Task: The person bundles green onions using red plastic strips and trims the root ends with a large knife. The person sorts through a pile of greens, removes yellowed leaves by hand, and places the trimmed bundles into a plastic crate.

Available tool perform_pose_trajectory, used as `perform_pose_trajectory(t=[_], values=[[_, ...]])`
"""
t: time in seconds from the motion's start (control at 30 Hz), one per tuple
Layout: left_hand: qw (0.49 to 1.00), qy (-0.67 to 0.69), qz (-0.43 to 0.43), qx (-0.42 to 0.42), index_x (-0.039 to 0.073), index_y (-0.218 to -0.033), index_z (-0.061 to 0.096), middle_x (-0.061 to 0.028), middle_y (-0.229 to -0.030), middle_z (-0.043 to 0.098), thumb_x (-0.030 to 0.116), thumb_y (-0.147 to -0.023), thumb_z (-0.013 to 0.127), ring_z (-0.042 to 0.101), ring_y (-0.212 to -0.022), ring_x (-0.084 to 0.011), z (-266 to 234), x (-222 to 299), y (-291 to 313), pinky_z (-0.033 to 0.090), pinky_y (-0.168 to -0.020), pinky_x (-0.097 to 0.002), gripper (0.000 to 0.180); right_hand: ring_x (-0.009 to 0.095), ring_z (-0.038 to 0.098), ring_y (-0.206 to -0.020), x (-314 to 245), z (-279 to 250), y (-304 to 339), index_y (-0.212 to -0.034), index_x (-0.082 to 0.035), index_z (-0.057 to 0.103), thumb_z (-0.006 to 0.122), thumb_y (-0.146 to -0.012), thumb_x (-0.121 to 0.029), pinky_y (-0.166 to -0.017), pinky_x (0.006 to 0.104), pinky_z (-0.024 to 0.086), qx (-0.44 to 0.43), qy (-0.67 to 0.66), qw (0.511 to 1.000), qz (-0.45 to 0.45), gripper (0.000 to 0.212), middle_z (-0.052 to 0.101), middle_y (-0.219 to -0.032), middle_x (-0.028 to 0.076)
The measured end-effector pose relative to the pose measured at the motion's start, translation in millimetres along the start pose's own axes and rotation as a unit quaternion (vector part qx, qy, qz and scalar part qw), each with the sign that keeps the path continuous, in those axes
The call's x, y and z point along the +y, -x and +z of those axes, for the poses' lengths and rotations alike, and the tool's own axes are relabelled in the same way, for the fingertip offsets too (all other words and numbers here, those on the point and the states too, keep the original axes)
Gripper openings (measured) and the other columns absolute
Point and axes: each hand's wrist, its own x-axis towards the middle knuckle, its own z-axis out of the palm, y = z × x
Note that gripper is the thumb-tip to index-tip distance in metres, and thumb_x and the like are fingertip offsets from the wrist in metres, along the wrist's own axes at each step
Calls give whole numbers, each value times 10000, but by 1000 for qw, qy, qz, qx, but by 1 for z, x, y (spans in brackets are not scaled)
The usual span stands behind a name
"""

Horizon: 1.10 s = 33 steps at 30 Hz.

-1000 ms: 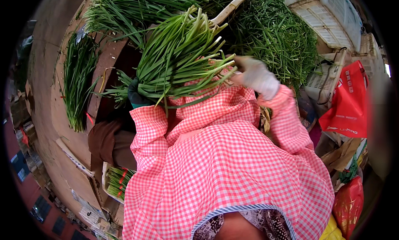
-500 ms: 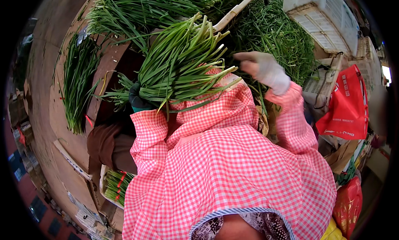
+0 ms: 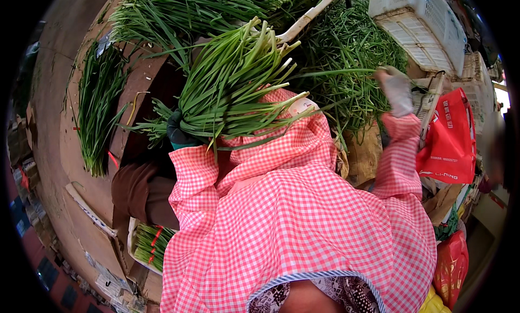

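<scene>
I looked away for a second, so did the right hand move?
Yes, the right hand moved rightward, closer to the red bag than before.

The right hand point(image 3: 395, 89) has swung farther right, now pinching a long leaf point(image 3: 341, 72).

Light was soft, approx. even; small glare patch point(image 3: 501, 103) nr. R edge, deep shadow point(image 3: 162, 88) L of ctr. Right hand point(image 3: 396, 90) slightly blurred, smock point(image 3: 292, 221) sharp. Fisheye bent outer edges; corners were black.
</scene>
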Motion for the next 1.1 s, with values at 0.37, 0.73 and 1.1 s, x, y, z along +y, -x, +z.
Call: perform_pose_trajectory(t=[0.37, 0.73, 1.1], values=[[999, -32, 1, -21, -14, -1171, 517, -208, -1149, 564, 153, -730, 513, 557, -1034, -365, -8, 1, -3, 449, -917, -501, 472, 146, 625, -845, -77, 94, 82, -1097, -32, 618, 634, -755, -254, -759, 270, 487, -335, -213, 909, -125, 408, 667, -947, 130], [1000, 25, -1, 5, -25, -1161, 528, -211, -1146, 566, 210, -778, 495, 557, -1034, -368, 5, -6, 7, 439, -920, -506, 451, 28, 407, -489, -58, 59, 69, -829, -45, 688, 546, -737, -142, -435, 181, 282, -60, -346, 936, 8, 195, 565, -602, -21], [1000, 7, 17, 21, -12, -1134, 552, -194, -1129, 582, 229, -829, 522, 574, -1016, -338, 20, -8, 14, 457, -907, -475, 390, 267, 569, -1056, 0, 20, 32, -1254, -43, 482, 600, -744, -281, -913, 329, 426, -56, -68, 990, -111, 575, 577, -1158, 178]])
